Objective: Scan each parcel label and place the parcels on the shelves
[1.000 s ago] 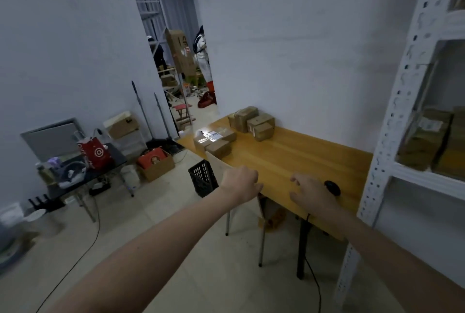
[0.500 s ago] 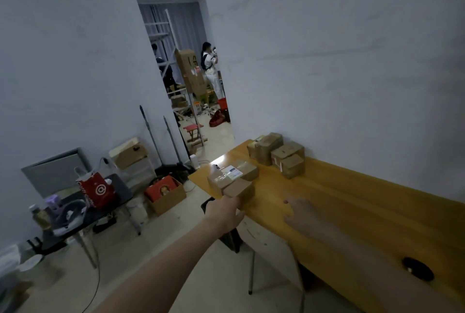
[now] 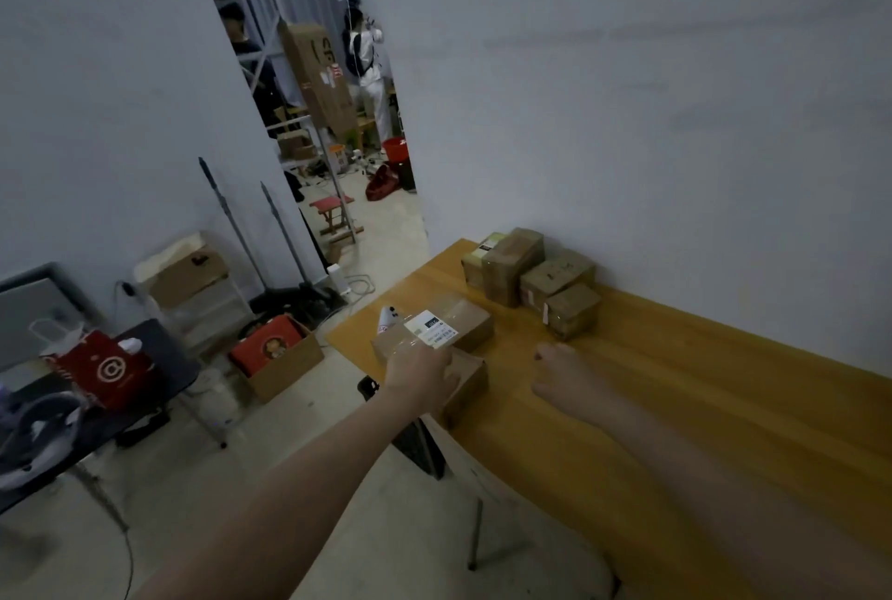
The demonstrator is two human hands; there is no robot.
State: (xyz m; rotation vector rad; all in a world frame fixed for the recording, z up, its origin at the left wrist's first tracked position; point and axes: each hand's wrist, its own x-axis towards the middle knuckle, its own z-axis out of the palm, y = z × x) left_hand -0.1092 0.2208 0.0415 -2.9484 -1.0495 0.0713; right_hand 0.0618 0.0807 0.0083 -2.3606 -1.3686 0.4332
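Observation:
Several brown cardboard parcels lie on the wooden table [image 3: 685, 387]. The nearest small parcel [image 3: 470, 382] sits at the table's front-left edge. My left hand [image 3: 420, 375] is on its left end, fingers curled onto its top. Just behind it is a parcel with a white label [image 3: 458, 324]; beside that stands a small white device [image 3: 388, 317]. A group of parcels [image 3: 531, 276] is stacked against the wall. My right hand [image 3: 562, 375] hovers over the table right of the near parcel, loosely curled and holding nothing.
A chair [image 3: 475, 493] and a black crate [image 3: 417, 445] stand under the table's front edge. On the floor to the left are an open box [image 3: 280, 358], a red bag [image 3: 108, 370] on a dark side table and two leaning poles. People stand in the doorway beyond.
I have moved left along the table; the shelf and the black object have left the view. My left hand has reached the near parcel, and my right hand has come forward beside it.

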